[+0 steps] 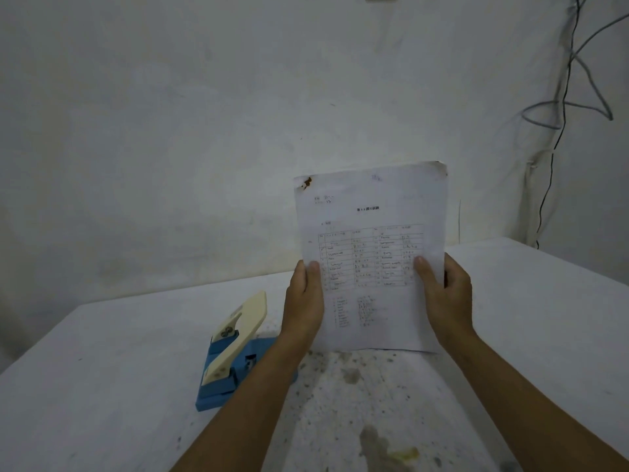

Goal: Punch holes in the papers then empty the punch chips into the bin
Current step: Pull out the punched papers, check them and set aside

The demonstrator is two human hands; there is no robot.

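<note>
Holding the papers (372, 253) upright above the table (102, 369), the left hand (304, 301) pinches their left edge and the right hand (444, 294) pinches their right edge, each with the thumb on the printed front. The bottom edge of the sheets is close to the tabletop. The blue hole punch (231, 356) with cream lever stands on the table, just beside the left forearm.
</note>
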